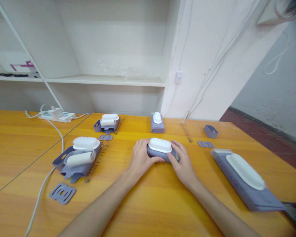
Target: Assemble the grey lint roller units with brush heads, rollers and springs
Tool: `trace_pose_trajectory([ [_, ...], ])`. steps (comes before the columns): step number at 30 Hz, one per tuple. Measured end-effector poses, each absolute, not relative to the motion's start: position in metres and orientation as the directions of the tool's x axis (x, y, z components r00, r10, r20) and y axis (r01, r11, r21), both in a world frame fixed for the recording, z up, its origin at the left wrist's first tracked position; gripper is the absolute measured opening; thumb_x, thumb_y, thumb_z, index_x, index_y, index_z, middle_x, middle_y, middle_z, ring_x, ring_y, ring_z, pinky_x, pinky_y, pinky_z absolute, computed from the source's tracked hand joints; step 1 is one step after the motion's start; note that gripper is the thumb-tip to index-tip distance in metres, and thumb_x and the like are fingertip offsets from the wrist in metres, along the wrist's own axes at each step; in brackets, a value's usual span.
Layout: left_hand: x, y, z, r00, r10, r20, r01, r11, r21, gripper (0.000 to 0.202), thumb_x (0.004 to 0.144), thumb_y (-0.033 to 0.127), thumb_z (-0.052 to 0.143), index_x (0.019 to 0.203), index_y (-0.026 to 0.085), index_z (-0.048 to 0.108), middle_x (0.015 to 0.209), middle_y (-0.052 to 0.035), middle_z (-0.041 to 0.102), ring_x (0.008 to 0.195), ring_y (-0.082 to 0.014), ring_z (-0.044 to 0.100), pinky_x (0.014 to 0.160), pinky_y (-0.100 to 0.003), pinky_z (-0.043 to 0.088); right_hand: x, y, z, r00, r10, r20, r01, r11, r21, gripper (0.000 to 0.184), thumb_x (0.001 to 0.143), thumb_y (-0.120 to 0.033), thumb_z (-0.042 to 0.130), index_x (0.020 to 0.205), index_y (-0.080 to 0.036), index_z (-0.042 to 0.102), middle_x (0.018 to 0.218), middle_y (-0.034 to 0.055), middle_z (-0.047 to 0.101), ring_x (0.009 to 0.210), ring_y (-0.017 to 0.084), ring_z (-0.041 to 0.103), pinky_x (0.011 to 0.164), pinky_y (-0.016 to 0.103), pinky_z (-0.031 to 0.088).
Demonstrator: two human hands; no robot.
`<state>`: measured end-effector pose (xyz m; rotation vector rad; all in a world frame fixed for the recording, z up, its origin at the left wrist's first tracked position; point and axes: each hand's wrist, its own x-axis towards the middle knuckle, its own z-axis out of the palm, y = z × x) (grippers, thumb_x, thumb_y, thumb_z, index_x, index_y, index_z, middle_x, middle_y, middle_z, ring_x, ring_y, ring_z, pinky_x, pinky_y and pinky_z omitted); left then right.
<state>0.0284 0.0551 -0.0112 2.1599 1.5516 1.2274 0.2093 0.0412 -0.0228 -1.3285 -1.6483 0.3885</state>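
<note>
At the middle of the table, a grey-purple plastic box (160,155) carries a white oval brush-like piece (160,145), studded side up. My left hand (142,154) wraps its left end, thumb along the near side. Around its right end, my right hand (181,158) grips with the thumb at the near front. The box's underside and most fingertips on the far side are hidden. Just behind the left fingers, a sliver of a flat grey plate (150,139) shows.
Similar grey boxes with white tops stand at the left (86,143), back left (110,117), back centre (158,128) and right (246,172). Slotted grey plates (62,193), metal springs (186,131) and a small grey ring-shaped part (211,131) lie about. A white cable (58,130) runs from a power strip (58,114).
</note>
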Motion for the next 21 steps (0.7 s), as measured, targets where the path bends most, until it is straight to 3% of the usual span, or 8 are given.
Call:
trace_pose_trajectory([
  [11, 0.0284, 0.0521, -0.0066, 0.092, 0.849, 0.52, 0.633, -0.453, 0.628, 0.057, 0.054, 0.049, 0.08, 0.097, 0.021, 0.056, 0.1, -0.0036, 0.058, 0.097, -0.0219, 0.052, 0.085, -0.035, 0.042, 0.2108, 0.0382, -0.0186, -0.008, 0.88, 0.475, 0.562, 0.397, -0.726, 0.043, 0.084, -0.037, 0.052, 0.123, -0.019, 0.054, 0.132, 0.0117, 0.045, 0.125, 0.025, 0.038, 0.109, 0.046, 0.027],
  [21, 0.0283, 0.0529, -0.0061, 0.113, 0.841, 0.529, 0.715, -0.438, 0.545, 0.062, 0.053, 0.056, 0.077, 0.1, 0.021, 0.056, 0.097, -0.0034, 0.06, 0.092, -0.0234, 0.053, 0.08, -0.037, 0.04, 0.2128, 0.041, -0.0188, 0.035, 0.885, 0.464, 0.498, 0.387, -0.776, 0.041, 0.082, -0.036, 0.054, 0.119, -0.02, 0.055, 0.128, 0.0111, 0.048, 0.122, 0.026, 0.042, 0.107, 0.047, 0.029],
])
